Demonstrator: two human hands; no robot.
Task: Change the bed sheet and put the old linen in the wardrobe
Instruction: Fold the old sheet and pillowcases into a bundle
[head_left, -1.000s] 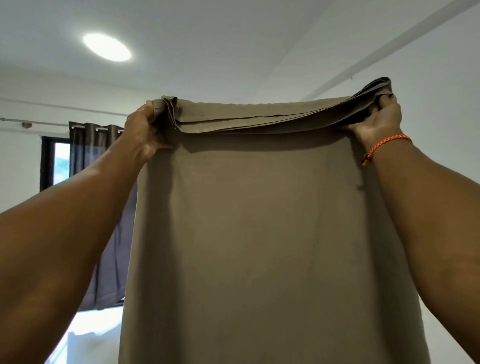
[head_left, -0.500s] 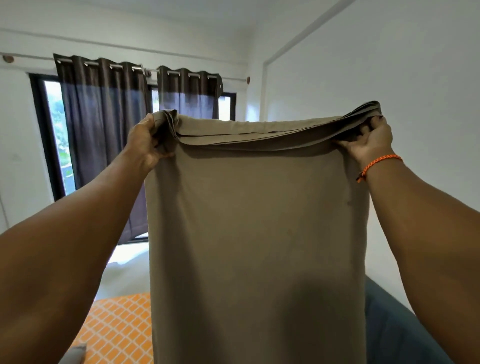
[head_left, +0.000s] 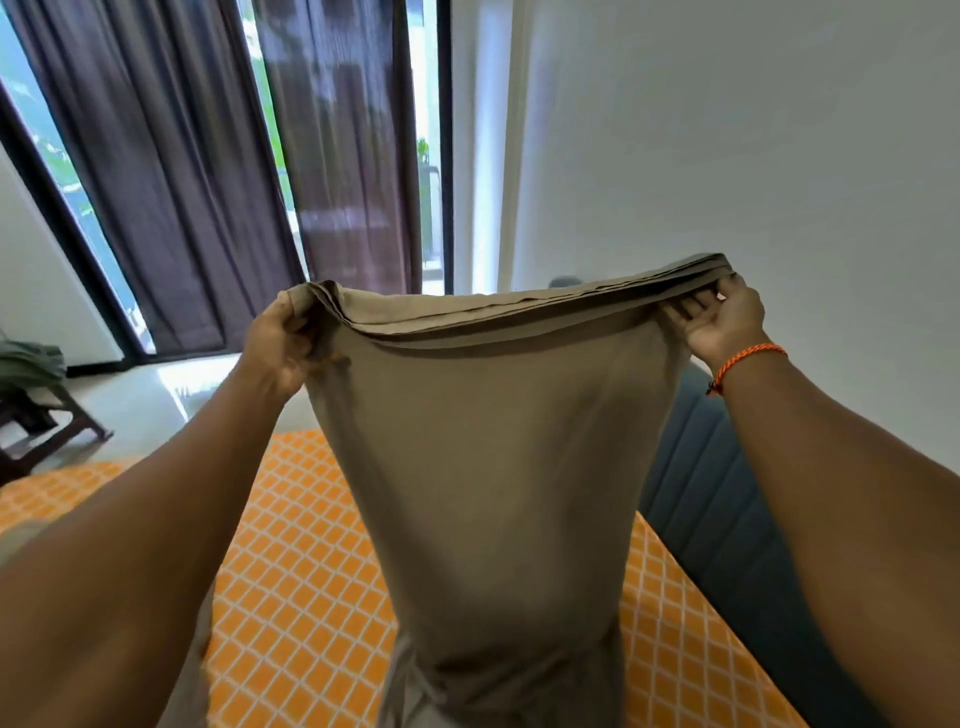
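1. Dropped since half a second ago: both hands and the sheet sit lower in view, so more of the bed shows; the curtain rod is out of frame.
2. Sheet: plain grey-brown cloth, folded into several layers. Stacked edges visible along the top, sagging slightly in the middle.
3. It hangs from 12 o'clock down to 6 o'clock, narrowing toward the bottom, where it bunches low over the bed.
4. Left hand at 10 o'clock: fingers closed tight around the top left corner, layers gathered in the fist.
5. Right hand at 2 o'clock: thumb on top, fingers underneath, pinching the top right corner. Orange cord bracelet on that wrist.
6. Bed carries an orange cover with a white diamond grid, from 8 to 4 o'clock behind the sheet.
7. Blue padded headboard at 3 o'clock, against the white wall.
8. Dark curtains at 11 o'clock.
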